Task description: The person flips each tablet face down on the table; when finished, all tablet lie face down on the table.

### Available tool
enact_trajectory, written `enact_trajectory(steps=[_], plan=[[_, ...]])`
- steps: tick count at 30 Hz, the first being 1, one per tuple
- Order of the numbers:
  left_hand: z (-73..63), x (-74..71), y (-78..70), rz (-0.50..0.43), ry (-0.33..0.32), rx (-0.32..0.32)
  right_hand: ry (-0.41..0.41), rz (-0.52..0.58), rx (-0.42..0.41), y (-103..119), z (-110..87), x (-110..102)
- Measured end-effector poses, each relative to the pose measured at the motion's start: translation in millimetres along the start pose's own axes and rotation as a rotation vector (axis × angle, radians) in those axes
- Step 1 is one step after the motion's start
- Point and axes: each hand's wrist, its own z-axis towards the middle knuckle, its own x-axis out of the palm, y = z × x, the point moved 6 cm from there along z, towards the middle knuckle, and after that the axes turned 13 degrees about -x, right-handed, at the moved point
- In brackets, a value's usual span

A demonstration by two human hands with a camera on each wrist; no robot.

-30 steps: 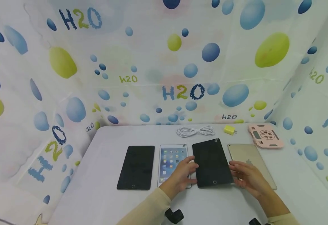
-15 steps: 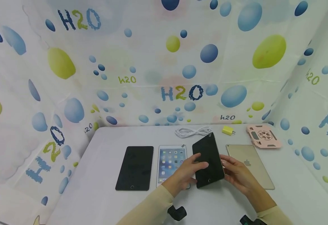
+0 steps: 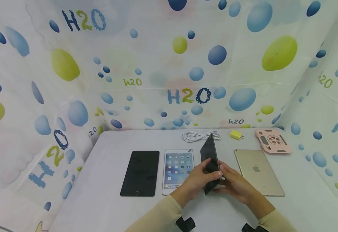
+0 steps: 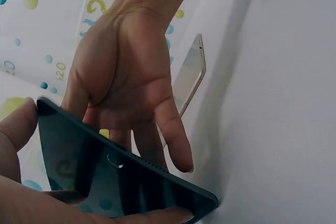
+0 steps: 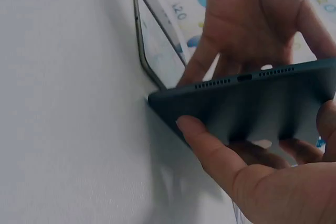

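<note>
Tablet (image 3: 209, 149) tipped up over bench (image 3: 99, 174), gripped by fingers of left hand (image 3: 195, 182) and right hand (image 3: 236, 184), likely to keep from falling.

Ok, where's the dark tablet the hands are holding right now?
In the head view, the dark tablet is tilted up right of centre, between the white tablet and the gold tablet.
</note>
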Motion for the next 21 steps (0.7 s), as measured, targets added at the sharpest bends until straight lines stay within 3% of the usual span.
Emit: enact_trajectory(steps=[7,14,21], plan=[[-2.6,4.7,0.1,-0.142,0.086,0.045,-0.103,-0.162,-0.009,4.1,-1.0,4.4],[-5.0,5.9,-2.7,-0.313,0.19,0.145,-0.208,-0.306,-0.067,11.1,-0.6,3.9],[-9.4,-0.1,-8.9,-0.396,0.234,0.233,-0.287,-0.379,-0.075,16.9,-5.5,-3.2]])
